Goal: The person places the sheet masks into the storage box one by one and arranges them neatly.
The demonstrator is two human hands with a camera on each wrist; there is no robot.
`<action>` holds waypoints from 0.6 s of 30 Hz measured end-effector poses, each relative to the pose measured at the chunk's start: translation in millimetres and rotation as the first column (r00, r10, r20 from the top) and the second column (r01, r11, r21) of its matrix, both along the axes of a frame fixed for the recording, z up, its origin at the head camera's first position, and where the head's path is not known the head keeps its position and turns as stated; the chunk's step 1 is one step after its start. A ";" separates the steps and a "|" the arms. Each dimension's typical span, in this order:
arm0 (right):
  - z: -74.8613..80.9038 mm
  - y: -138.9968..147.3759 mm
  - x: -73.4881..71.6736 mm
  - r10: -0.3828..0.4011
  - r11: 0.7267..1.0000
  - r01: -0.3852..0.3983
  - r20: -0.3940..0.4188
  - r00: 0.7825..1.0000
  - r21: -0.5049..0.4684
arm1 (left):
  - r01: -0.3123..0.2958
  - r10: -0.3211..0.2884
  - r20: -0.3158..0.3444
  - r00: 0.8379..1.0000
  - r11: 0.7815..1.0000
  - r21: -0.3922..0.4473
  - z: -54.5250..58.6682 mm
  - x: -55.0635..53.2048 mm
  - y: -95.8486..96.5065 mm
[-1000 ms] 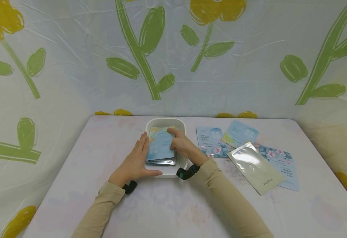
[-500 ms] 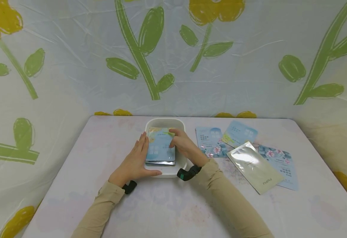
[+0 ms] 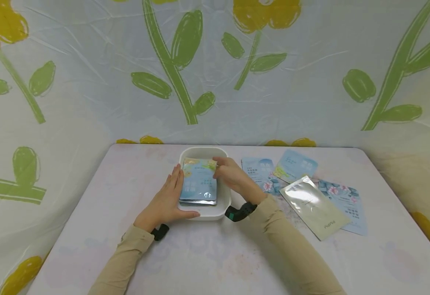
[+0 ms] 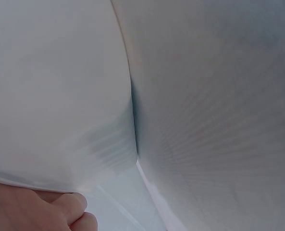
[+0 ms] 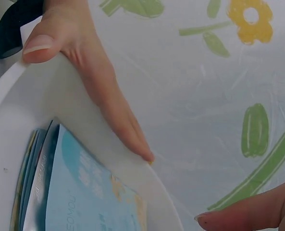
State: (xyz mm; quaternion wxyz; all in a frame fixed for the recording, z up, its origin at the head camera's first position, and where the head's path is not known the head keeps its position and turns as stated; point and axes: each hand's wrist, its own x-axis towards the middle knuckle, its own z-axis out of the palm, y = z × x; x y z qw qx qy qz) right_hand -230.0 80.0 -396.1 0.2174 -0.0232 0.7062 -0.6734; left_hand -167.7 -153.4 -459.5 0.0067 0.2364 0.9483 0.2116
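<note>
Tan sleeves (image 3: pixel 294 246) end at two wrists, and the right hand (image 3: pixel 234 176) sits bent over the right rim of a white tub (image 3: pixel 202 153), its index finger and thumb apart with nothing seen between them; whether a fingertip touches the packets I cannot tell. The left hand (image 3: pixel 165 203) lies with fingers straight along the outside of the tub's left wall, thumb spread to the near rim, steadying it by the look of it.

Between the two hands, just left of the right fingertips, the stack of packets (image 3: pixel 199 182) lies inside the tub, its long axis running from far to near. A blue packet tops it; silver and more blue edges show beneath in the right wrist view, too tightly layered to count.

Well to the right, on the table (image 3: pixel 215 262), lie the loose packets, nearer the right hand than the left. A silvery packet (image 3: pixel 314 207) slants from far left to near right, overlapping a flowered blue packet (image 3: pixel 353 215). Beyond its upper end is a light-blue packet (image 3: pixel 297 164), and closest to the right hand a second flowered packet (image 3: pixel 258 166), partly hidden behind that hand.
</note>
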 end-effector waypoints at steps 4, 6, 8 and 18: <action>5.7 9.4 2.1 0.025 1.000 -0.025 -0.016 1.000 0.016 | -0.005 0.005 0.013 1.000 1.000 -0.004 -1.2 -0.6 0.0; 9.0 15.5 3.3 0.029 0.999 -0.029 -0.018 0.999 0.023 | -0.010 0.010 0.015 1.000 1.000 -0.010 -1.7 -1.0 -0.2; 12.1 22.6 4.1 0.020 1.000 -0.020 -0.022 1.000 0.013 | -0.012 0.012 0.017 1.000 1.000 -0.016 -2.0 -1.3 -0.3; 16.1 69.5 4.2 -0.058 0.995 0.043 -0.153 0.987 -0.094 | -0.005 0.005 0.004 1.000 1.000 -0.012 -2.6 -0.8 1.2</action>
